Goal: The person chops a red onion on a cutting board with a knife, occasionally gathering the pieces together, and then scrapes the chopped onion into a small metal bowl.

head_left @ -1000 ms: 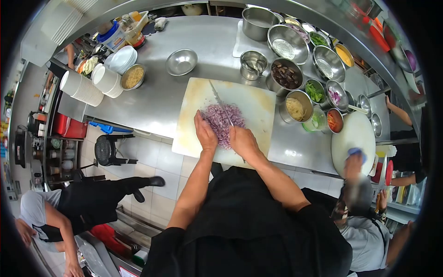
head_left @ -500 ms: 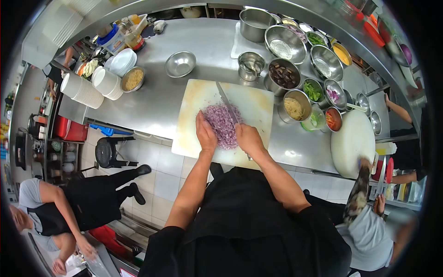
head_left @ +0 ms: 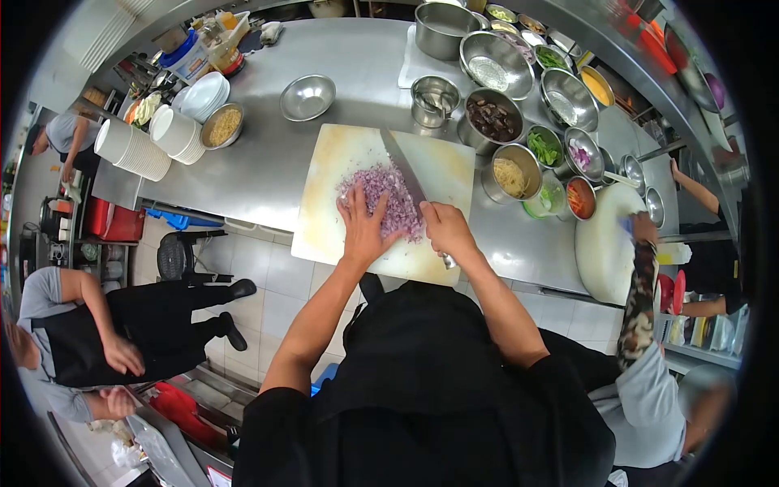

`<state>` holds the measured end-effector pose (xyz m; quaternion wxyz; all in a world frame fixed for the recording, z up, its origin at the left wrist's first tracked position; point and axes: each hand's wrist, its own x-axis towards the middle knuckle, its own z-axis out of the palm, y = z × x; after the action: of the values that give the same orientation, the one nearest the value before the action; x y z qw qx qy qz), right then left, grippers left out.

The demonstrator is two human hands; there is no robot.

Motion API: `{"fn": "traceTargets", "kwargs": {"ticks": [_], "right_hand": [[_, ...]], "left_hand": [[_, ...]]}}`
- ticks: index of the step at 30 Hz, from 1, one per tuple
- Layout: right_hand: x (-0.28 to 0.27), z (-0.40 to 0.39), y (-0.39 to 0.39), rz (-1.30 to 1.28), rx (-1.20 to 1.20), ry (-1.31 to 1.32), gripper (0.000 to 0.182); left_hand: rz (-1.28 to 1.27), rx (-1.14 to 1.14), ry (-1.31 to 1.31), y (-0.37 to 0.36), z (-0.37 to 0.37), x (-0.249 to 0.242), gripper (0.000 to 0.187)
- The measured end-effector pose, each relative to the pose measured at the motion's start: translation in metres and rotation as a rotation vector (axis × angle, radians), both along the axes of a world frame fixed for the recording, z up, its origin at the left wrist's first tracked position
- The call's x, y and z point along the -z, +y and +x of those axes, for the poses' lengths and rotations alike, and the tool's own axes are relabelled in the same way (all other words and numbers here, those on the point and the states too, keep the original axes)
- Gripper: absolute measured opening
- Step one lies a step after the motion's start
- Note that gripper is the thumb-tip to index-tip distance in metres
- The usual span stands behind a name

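Observation:
A heap of finely chopped red onion (head_left: 398,204) lies in the middle of a white cutting board (head_left: 324,154) with yellowish stains. My left hand (head_left: 363,227) rests on the heap's near left side, its fingers spread. In my right hand (head_left: 448,229) is the handle of a kitchen knife (head_left: 403,162), fingers wrapped round it. The blade points away from me along the right side of the onion. A little of the handle's end shows below my right hand.
Beyond the board is a metal bowl (head_left: 307,97). Pots and bowls of ingredients, among them dark pieces (head_left: 492,120) and noodle-like strips (head_left: 510,177), crowd the right. White tubs (head_left: 134,152) stand left. A round white block (head_left: 604,252) is at right, by a co-worker's patterned sleeve (head_left: 639,304).
My left hand has gone from cupping the heap's left edge to lying spread on the onion. The knife stays in my right hand. The view has shifted slightly.

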<state>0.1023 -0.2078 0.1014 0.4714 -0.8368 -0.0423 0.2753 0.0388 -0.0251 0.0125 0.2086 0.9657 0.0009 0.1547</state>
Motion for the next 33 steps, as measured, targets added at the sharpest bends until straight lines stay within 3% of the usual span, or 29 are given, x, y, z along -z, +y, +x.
{"fn": "traceTargets", "kwargs": {"ticks": [4,7,11,12,14,15,18,19,23,28,33], "right_hand": [[0.0,-0.003,-0.004,-0.035,-0.023,-0.145,0.047],[0.024,-0.014,0.001,-0.05,-0.034,-0.246,0.045],[0.024,-0.018,0.017,-0.072,-0.07,-0.209,0.044],[0.019,-0.024,0.021,-0.119,-0.077,-0.229,0.043],[0.035,-0.027,0.035,-0.135,-0.087,-0.297,0.043],[0.032,-0.026,0.039,-0.157,-0.106,-0.367,0.044],[0.021,-0.013,0.049,-0.151,-0.148,-0.251,0.043],[0.02,-0.018,0.05,-0.122,-0.141,-0.349,0.042],[0.033,-0.024,0.063,-0.133,-0.133,-0.346,0.041],[0.008,-0.033,0.07,-0.132,-0.194,-0.36,0.04],[0.029,-0.031,0.074,-0.069,-0.217,-0.362,0.04]], "left_hand": [[0.069,-0.036,-0.087,0.013,0.046,0.005,0.069],[-0.207,-0.137,-0.185,0.028,0.054,0.004,0.042],[-0.437,-0.153,-0.261,0.037,0.044,0.016,0.032],[-0.431,-0.152,-0.251,0.033,0.037,0.019,0.032],[-0.699,-0.245,-0.316,0.024,0.036,0.021,0.03],[-0.721,-0.268,-0.289,0.021,0.034,0.024,0.038],[-0.655,-0.35,-0.432,0.013,0.033,0.032,0.048],[-0.644,-0.342,-0.419,0.015,0.031,0.033,0.055],[-0.664,-0.35,-0.431,0.014,0.032,0.039,0.056],[-0.749,-0.365,-0.439,0.017,0.032,0.039,0.06],[-0.791,-0.361,-0.484,0.02,0.034,0.042,0.062]]}}
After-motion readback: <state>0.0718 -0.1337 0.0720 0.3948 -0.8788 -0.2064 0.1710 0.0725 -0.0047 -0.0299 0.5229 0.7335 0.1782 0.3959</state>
